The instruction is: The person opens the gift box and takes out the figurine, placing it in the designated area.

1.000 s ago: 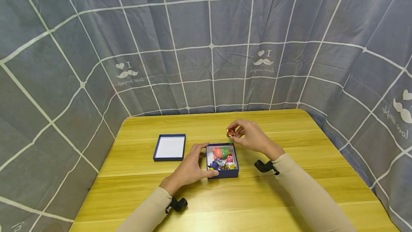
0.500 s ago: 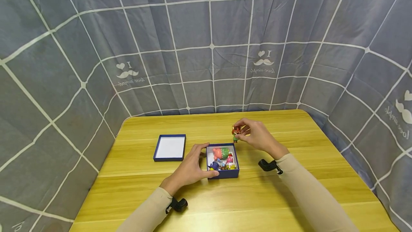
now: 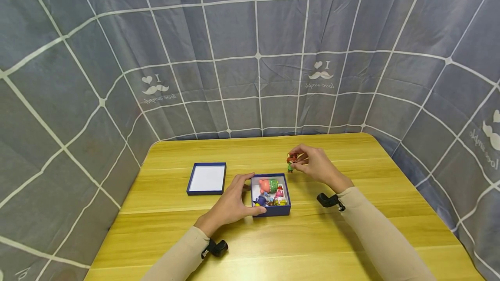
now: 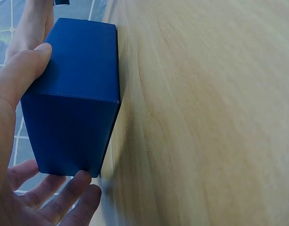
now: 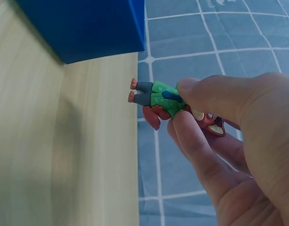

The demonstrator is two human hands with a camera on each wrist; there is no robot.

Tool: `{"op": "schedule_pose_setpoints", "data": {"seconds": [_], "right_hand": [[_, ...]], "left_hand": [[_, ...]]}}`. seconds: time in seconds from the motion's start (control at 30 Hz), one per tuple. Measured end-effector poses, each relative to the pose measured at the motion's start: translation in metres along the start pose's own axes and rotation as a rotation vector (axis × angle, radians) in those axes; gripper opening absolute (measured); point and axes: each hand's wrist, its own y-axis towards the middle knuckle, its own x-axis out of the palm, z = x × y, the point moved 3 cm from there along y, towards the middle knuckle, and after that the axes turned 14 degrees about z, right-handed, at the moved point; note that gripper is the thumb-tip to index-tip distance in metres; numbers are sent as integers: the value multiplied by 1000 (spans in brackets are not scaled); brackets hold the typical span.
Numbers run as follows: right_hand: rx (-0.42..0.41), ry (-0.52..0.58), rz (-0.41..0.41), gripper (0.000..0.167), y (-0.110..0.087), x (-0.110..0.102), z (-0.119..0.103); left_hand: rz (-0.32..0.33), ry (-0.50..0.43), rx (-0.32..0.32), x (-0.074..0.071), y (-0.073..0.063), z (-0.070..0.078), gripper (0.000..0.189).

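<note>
My right hand [image 3: 318, 166] pinches a small fox figurine [image 3: 290, 167] between thumb and fingers, just beyond the far right corner of an open blue box [image 3: 273, 212]. In the right wrist view the fox figurine [image 5: 165, 98] shows its green shirt, blue tie, grey trousers and reddish tail; the fingers cover part of its head. My left hand [image 3: 230, 205] grips the box from the left, thumb on the near side and fingers at the far side. Inside the white-lined box lie a pink figurine with a green body [image 3: 269, 185] and several smaller colourful figurines [image 3: 269, 200].
A shallow blue lid [image 3: 207, 179], white inside, lies on the wooden table [image 3: 250, 246] left of the box. A grey curtain [image 3: 234, 77] with white grid lines hangs behind the table and along its sides. Each wrist carries a black camera mount [image 3: 328, 200].
My right hand has carried the fox figurine a short way to the right, off the box's far right corner. My left hand stays on the box.
</note>
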Motion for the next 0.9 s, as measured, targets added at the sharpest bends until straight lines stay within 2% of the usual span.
{"op": "schedule_pose_setpoints", "data": {"seconds": [0.27, 0.63, 0.9], "right_hand": [[21, -25, 1, 34, -2, 2, 10], [52, -38, 5, 32, -6, 9, 24], [89, -9, -1, 32, -11, 15, 31]], "left_hand": [[-7, -15, -4, 0, 0, 0, 118], [-5, 11, 15, 0, 0, 0, 119], [-1, 21, 18, -1, 0, 0, 119]]}}
